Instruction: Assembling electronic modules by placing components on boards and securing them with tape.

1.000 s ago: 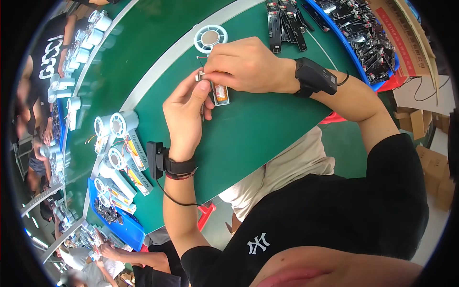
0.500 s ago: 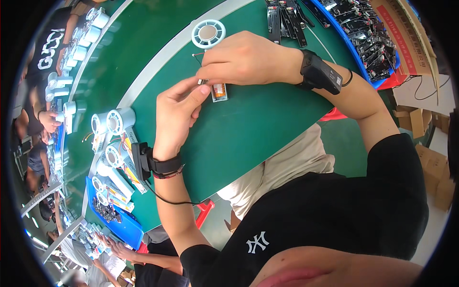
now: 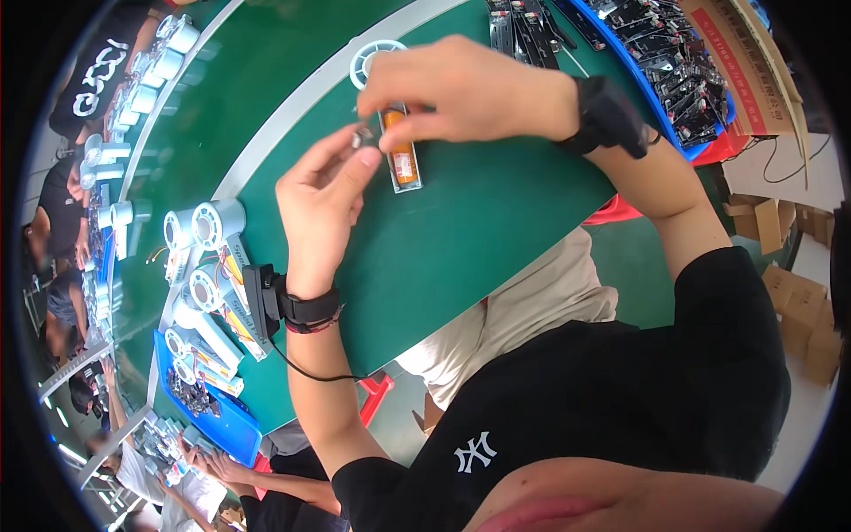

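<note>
My left hand (image 3: 321, 199) is closed, with thumb and forefinger pinching a small metallic-looking part (image 3: 363, 137) whose kind is too small to make out. Just above and right of it, my right hand (image 3: 448, 89) has thumb and forefinger spread apart, slightly blurred, and nothing shows between them. Under the right hand lies a pale blue handheld fan-like unit, its round slotted head (image 3: 363, 66) partly covered. An orange cylindrical battery (image 3: 403, 164) sits in its uncovered handle (image 3: 408, 187). The middle of the unit is hidden by my fingers.
Several similar units (image 3: 218, 225) lie at the left beside a blue tray (image 3: 232, 424) of small dark parts. A blue bin (image 3: 729, 111) of black strip-shaped parts stands far right, with loose strips (image 3: 523, 35) beside it. Other people work along the left.
My right hand has lifted and its fingers have parted from the left fingertips, uncovering more of the orange battery. My left hand has shifted slightly left, still pinching the small part.
</note>
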### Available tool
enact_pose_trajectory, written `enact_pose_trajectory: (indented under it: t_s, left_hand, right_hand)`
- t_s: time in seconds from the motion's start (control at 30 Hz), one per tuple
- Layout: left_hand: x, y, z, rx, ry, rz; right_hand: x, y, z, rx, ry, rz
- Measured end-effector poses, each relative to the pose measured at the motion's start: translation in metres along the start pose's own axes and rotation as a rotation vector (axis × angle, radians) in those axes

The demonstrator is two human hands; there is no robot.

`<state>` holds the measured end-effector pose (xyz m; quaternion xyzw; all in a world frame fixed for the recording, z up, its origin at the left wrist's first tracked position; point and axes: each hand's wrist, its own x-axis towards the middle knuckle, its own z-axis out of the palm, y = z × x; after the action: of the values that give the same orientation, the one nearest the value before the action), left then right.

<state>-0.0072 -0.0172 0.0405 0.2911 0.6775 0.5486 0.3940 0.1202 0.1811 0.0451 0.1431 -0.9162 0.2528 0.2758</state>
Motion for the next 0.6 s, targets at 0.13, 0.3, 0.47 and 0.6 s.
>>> enact_pose_trajectory:
  t_s: [0.13, 0.3, 0.47, 0.6]
  left_hand:
    - [0.003, -0.009, 0.000, -0.085, 0.109, 0.114]
    - [0.004, -0.014, 0.004, -0.065, 0.122, 0.158]
    - [0.001, -0.013, 0.006, 0.011, 0.147, 0.200]
    - [0.004, -0.019, 0.009, 0.029, 0.153, 0.305]
  right_hand:
    - [0.010, -0.009, -0.030, 0.082, -0.196, 0.358]
    - [0.008, -0.006, -0.023, 0.100, -0.324, 0.532]
    - [0.006, -0.002, -0.018, 0.555, -0.170, 0.522]
    - [0.003, 0.001, -0.013, 0.735, -0.082, 0.530]
